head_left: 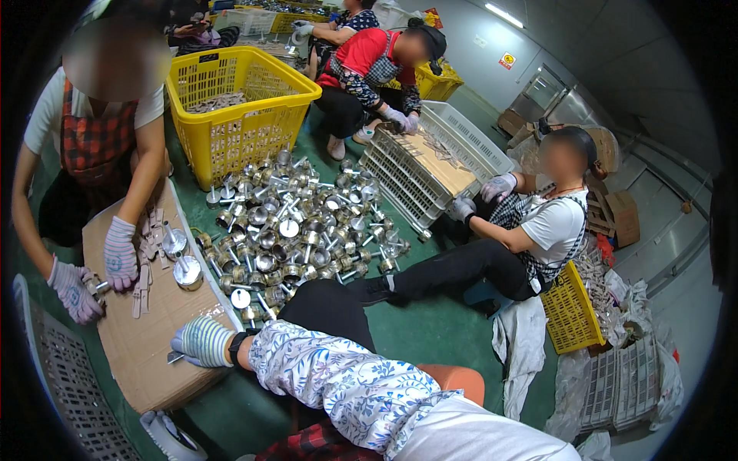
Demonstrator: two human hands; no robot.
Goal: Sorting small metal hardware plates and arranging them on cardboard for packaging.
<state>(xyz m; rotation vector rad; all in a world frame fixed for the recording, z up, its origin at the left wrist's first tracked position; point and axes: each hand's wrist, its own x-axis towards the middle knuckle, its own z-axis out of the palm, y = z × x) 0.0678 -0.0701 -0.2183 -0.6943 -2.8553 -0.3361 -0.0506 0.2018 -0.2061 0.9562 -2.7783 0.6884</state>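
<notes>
My right hand [203,343], in a striped knit glove, rests at the near edge of a cardboard sheet [157,369]. Its fingers are closed on a small flat metal piece [175,357], whose end sticks out past the fingertips. My left hand is out of view. Farther along the cardboard stand round metal parts with stems [187,270], beside several flat pinkish strips [141,290]. Across from me, a co-worker's gloved hand [77,292] grips a small stemmed part, while the other hand [121,253] presses on the cardboard near the strips.
A large heap of stemmed metal cups [296,219] covers the green floor beyond my knee [330,303]. Behind it stands a yellow basket [246,127]. Two more co-workers sit around a grey crate [415,169] topped with cardboard. Another yellow basket [573,307] is at right; a grey basket [65,376] is at left.
</notes>
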